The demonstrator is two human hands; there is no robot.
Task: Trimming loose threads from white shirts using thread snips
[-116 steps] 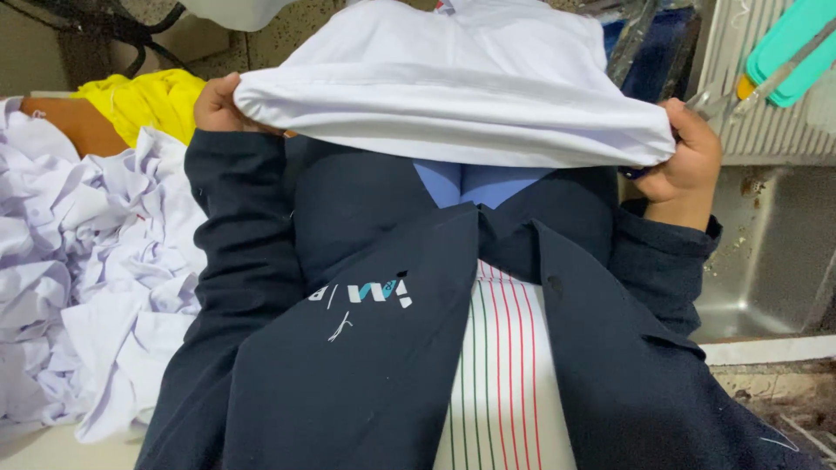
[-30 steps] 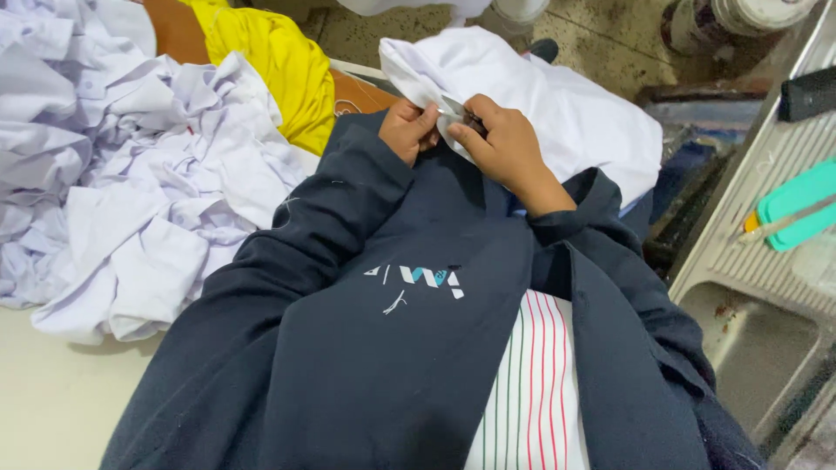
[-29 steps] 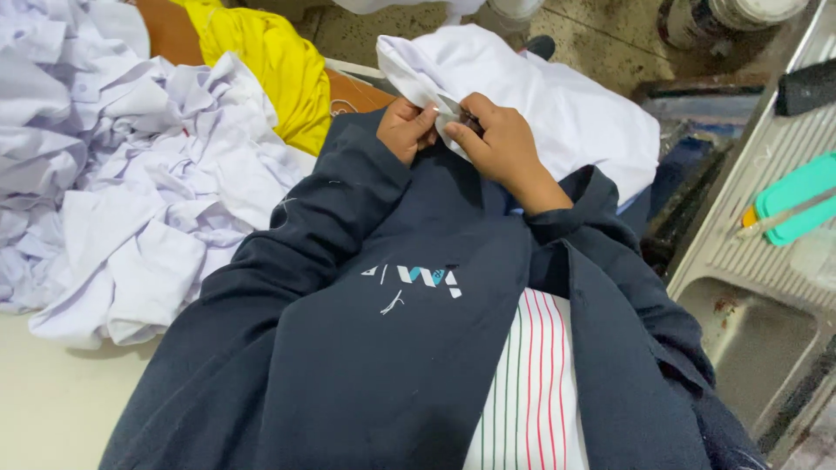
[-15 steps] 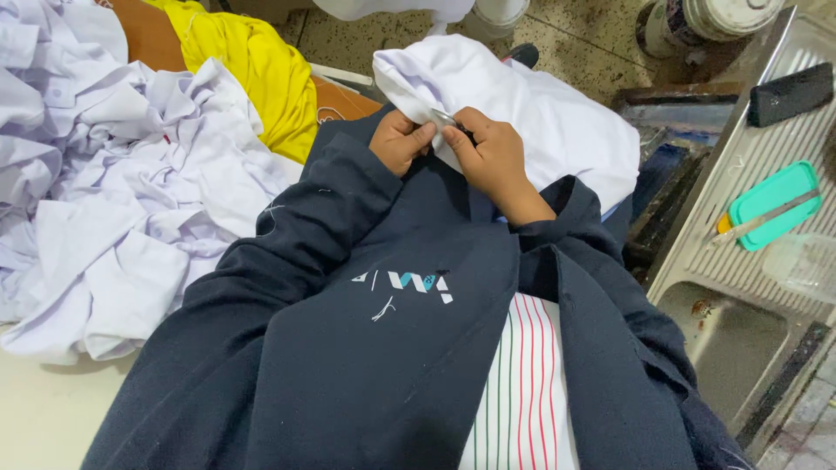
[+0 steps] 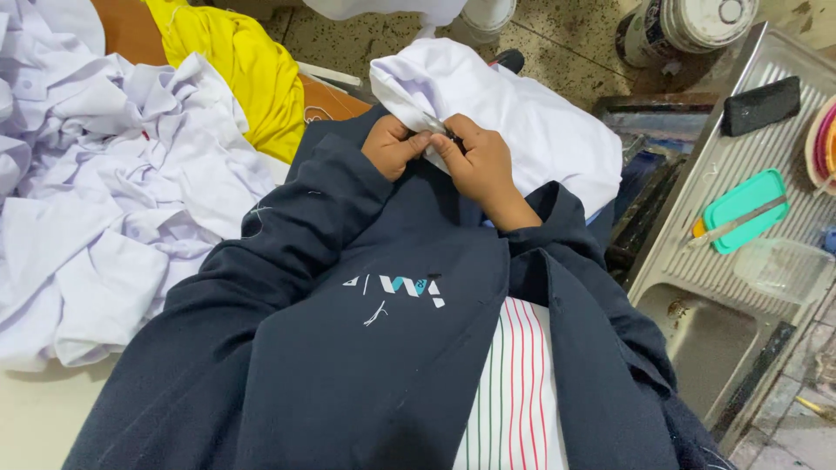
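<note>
A white garment lies bunched over my lap, past my dark navy sleeves. My left hand pinches its near edge between thumb and fingers. My right hand meets the left one at that same edge and grips a small thin metal tool, whose tip touches the cloth between the two hands. What kind of tool it is I cannot tell; my fingers hide most of it.
A heap of crumpled white shirts fills the left, with a yellow cloth behind it. On the right stands a steel sink drainboard with a teal lid, a knife, a black block and a clear tub. Paint cans stand on the floor.
Earlier I held the white garment spread wide with hands apart. Both hands have since come together at one spot on its edge; over the last second they barely move.
</note>
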